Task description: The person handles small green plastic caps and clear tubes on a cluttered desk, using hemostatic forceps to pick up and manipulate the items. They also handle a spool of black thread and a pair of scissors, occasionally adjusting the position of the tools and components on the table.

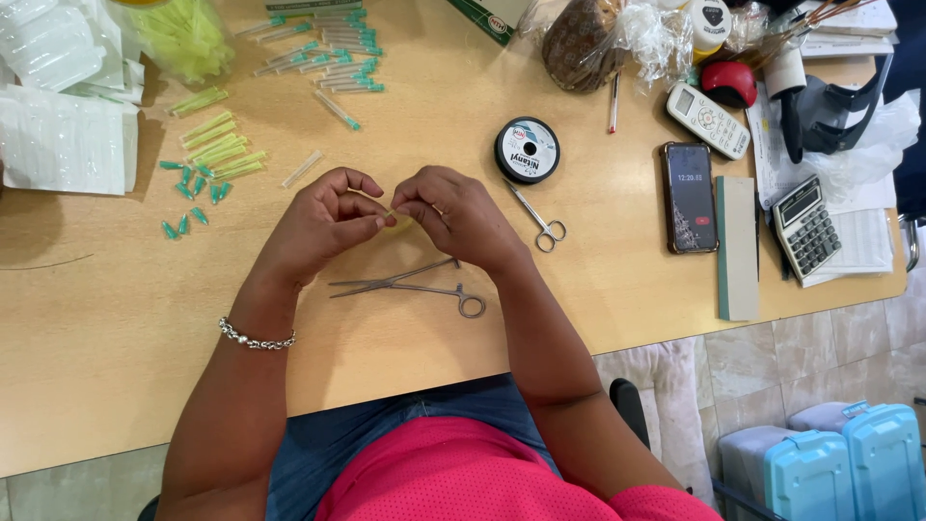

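Observation:
My left hand (323, 220) and my right hand (453, 212) meet fingertip to fingertip above the wooden table (116, 309), pinching a tiny pale piece (391, 218) between them; it is too small to identify. Long steel forceps (410, 286) lie on the table just below my hands. A black spool of thread (528, 150) and small scissors (540, 220) rest to the right of my right hand. Green-capped needles (338, 58) and loose green caps (188, 198) lie at the upper left.
Yellow-green sheaths (220, 145) and clear packets (58, 116) sit at the far left. On the right are a phone (689, 197), a grey-green block (738, 247), a calculator (806, 228), a remote (709, 120) and papers. Blue cases (849, 473) stand on the floor.

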